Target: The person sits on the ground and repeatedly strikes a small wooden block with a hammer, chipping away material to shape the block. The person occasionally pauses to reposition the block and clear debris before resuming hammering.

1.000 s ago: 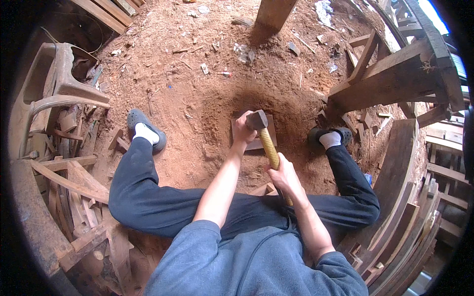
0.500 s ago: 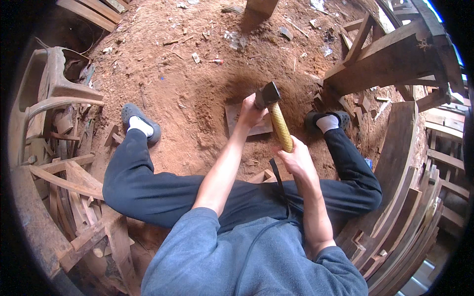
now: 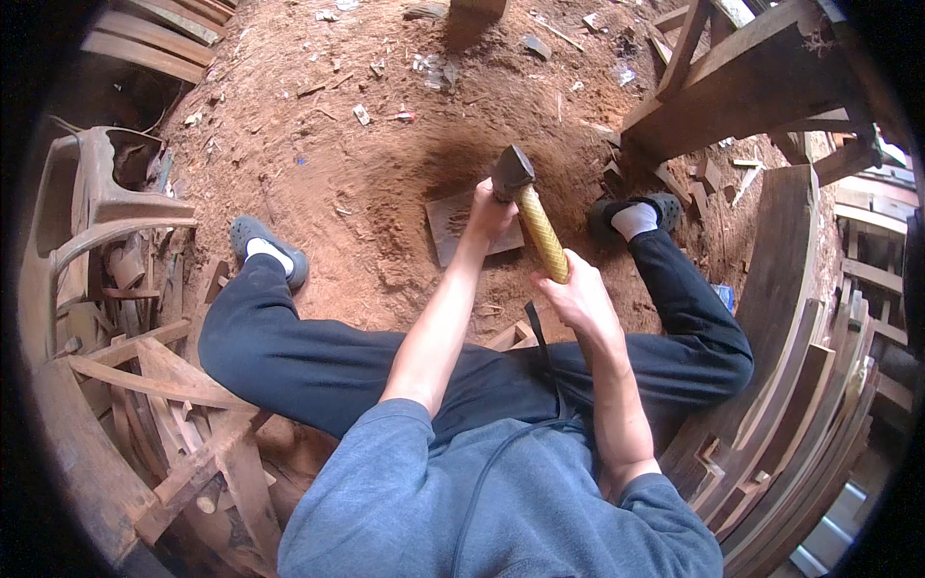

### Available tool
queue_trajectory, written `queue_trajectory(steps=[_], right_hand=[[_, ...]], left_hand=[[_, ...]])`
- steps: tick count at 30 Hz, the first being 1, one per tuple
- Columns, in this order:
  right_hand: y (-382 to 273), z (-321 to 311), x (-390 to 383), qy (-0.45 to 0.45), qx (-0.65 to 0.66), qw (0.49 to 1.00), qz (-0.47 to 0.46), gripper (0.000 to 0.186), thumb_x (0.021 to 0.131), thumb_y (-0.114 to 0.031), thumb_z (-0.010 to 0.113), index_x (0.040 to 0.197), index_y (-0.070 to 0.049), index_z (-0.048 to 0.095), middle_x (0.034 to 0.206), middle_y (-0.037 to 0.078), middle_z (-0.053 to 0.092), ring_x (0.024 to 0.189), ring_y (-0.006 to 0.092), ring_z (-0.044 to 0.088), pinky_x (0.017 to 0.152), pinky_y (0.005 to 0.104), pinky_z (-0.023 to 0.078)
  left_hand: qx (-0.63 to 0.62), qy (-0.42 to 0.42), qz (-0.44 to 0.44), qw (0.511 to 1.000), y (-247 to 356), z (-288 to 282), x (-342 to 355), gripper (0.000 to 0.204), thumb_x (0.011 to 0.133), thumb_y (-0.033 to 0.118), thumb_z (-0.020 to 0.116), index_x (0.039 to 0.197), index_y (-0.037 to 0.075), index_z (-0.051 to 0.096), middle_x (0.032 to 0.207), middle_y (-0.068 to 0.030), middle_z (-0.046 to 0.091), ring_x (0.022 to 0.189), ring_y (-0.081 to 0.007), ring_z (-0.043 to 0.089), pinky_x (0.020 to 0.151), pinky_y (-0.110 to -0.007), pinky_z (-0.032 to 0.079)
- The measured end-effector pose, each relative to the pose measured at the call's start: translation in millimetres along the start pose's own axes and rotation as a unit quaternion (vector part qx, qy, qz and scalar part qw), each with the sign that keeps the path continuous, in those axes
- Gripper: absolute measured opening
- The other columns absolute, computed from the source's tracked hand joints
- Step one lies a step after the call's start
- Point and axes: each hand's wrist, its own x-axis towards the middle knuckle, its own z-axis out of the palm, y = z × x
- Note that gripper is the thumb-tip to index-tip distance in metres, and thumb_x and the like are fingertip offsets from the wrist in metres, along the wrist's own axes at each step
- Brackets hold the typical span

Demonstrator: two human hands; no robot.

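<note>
On the left, a plastic chair (image 3: 92, 207) stands among stacked wooden pieces (image 3: 183, 433). The person sits on the sawdust-covered ground (image 3: 318, 164) with legs spread. The left hand (image 3: 489, 214) rests on a flat wooden block (image 3: 453, 226) lying on the ground between the feet; whether its fingers grip something small there I cannot tell. Just to its right, the right hand (image 3: 576, 294) is closed around the yellow handle of a hammer (image 3: 528, 207), whose dark head stands raised above the block. Curved wooden boards (image 3: 800, 385) lean at the right.
</note>
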Motion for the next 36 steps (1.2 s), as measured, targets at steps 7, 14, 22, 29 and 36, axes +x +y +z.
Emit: queue_trajectory(steps=[7, 14, 22, 29, 36], right_hand=[[-5.4, -3.6, 1.8, 0.0, 0.013, 1.0, 0.009, 0.038, 0.08, -0.028, 0.067, 0.103, 0.001, 0.058, 0.095, 0.027, 0.065, 0.096, 0.0397, 0.063, 0.081, 0.0436, 0.048], [-5.4, -4.9, 1.3, 0.006, 0.018, 1.0, 0.01, 0.038, 0.08, -0.029, 0.067, 0.102, 0.001, 0.059, 0.094, 0.026, 0.066, 0.094, 0.0378, 0.064, 0.08, 0.0425, 0.049], [-1.8, -5.3, 2.2, 0.003, 0.03, 0.999, 0.013, 0.038, 0.08, -0.029, 0.067, 0.102, 0.001, 0.059, 0.093, 0.025, 0.066, 0.094, 0.0365, 0.065, 0.08, 0.0417, 0.048], [4.1, -1.4, 1.1, 0.0, 0.029, 1.0, 0.01, 0.039, 0.08, -0.03, 0.067, 0.103, 0.001, 0.059, 0.094, 0.025, 0.066, 0.095, 0.0376, 0.064, 0.08, 0.0418, 0.049], [13.9, -0.8, -7.8, 0.004, 0.025, 1.0, -0.009, 0.042, 0.08, -0.032, 0.068, 0.103, 0.002, 0.059, 0.095, 0.027, 0.065, 0.096, 0.0391, 0.064, 0.081, 0.0426, 0.049]], left_hand=[[0.007, -0.001, -0.023, 1.0, 1.9, 1.9, 3.5, 0.012, 0.084, -0.007, 0.062, 0.092, 0.0, 0.059, 0.087, -0.0037, 0.059, 0.075, -0.0134, 0.06, 0.079, -0.036, 0.059], [-0.006, 0.007, 0.009, 1.0, -6.7, 3.6, 6.9, 0.013, 0.082, -0.005, 0.066, 0.092, 0.001, 0.06, 0.086, -0.0025, 0.061, 0.074, -0.013, 0.061, 0.078, -0.034, 0.059], [0.139, -0.027, 0.072, 0.987, -11.4, -1.5, 6.9, 0.015, 0.081, -0.006, 0.067, 0.093, 0.002, 0.061, 0.083, -0.002, 0.063, 0.075, -0.0121, 0.062, 0.076, -0.031, 0.058], [0.054, -0.039, -0.01, 0.998, -0.9, -2.1, 3.0, 0.016, 0.08, -0.003, 0.069, 0.093, 0.002, 0.061, 0.08, -0.0028, 0.062, 0.079, -0.0147, 0.064, 0.073, -0.034, 0.057], [0.133, -0.145, 0.025, 0.98, 16.2, -13.7, -7.2, 0.023, 0.083, -0.002, 0.061, 0.104, 0.008, 0.061, 0.09, 0.0021, 0.062, 0.081, -0.0085, 0.057, 0.075, -0.028, 0.05]])
